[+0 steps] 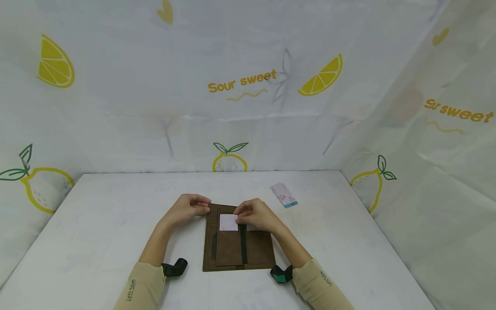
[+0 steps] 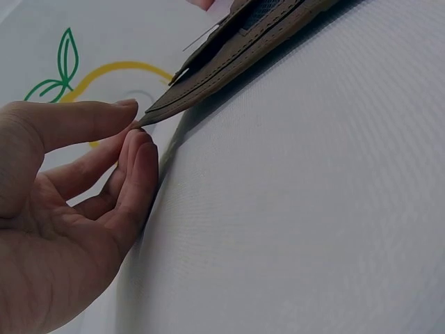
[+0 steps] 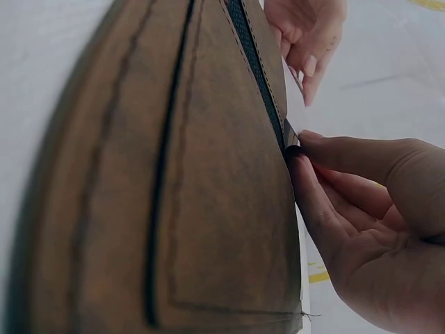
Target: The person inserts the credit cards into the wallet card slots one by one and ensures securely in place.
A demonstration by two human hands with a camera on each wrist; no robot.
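Observation:
A brown leather wallet (image 1: 226,249) lies spread open on the table, its far left corner bent up in the left wrist view. My left hand (image 1: 190,209) pinches that corner between thumb and fingers. A whitish card (image 1: 228,222) stands partly out of the wallet's inner pocket. My right hand (image 1: 257,214) pinches the card's right end; in the right wrist view the thumb and forefinger (image 3: 320,209) meet there, beside a dark mesh strip (image 3: 257,62). Another pale card, partly under my right hand, shows in the wallet's right side.
A few pinkish printed cards (image 1: 284,195) lie fanned on the white table (image 1: 116,224), beyond the wallet to the right. Black wrist devices (image 1: 175,267) sit at both sleeves. A lemon-print cloth (image 1: 248,125) hangs behind the table and along its sides.

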